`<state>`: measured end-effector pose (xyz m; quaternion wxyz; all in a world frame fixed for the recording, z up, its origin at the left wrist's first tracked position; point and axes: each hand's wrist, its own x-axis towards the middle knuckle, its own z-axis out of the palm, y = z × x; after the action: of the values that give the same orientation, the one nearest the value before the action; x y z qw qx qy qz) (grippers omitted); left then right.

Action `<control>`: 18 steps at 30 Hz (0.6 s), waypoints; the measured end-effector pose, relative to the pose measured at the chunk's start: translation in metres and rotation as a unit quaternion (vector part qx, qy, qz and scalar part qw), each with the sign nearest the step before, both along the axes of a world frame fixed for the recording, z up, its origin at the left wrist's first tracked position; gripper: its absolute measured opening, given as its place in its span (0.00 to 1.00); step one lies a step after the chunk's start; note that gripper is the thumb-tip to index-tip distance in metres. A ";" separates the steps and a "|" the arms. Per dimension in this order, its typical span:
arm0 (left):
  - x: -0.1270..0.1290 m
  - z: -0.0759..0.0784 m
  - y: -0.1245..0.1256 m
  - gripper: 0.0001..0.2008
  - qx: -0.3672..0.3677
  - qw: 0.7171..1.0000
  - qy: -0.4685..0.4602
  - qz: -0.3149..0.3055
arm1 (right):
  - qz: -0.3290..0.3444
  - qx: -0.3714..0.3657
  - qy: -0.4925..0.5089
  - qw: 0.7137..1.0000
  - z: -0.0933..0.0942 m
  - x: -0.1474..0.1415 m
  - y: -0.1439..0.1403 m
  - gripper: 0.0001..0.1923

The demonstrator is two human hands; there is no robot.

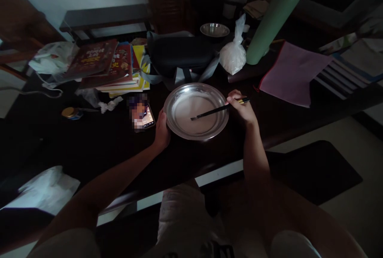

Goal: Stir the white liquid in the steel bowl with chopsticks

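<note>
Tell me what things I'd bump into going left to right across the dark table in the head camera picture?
Small yellow-lidded jar → phone → left hand on the rim → metal plate → chopsticks → right hand holding them → pink folder.

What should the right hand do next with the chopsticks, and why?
Probably sweep the chopsticks around through the pale mixture in the steel plate. Their tips already rest near the plate's middle, the right hand grips them, and the left hand steadies the rim.
</note>
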<state>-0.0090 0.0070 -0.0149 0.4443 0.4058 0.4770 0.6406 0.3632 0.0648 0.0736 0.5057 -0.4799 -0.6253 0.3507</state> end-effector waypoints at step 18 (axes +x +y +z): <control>0.003 0.009 -0.003 0.37 0.000 1.000 0.008 0.004 | 0.002 -0.004 0.005 1.000 0.001 0.006 -0.001 0.36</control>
<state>-0.0064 0.0043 -0.0063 0.4378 0.4087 0.4824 0.6391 0.3692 0.0642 0.0744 0.5062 -0.4793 -0.6221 0.3564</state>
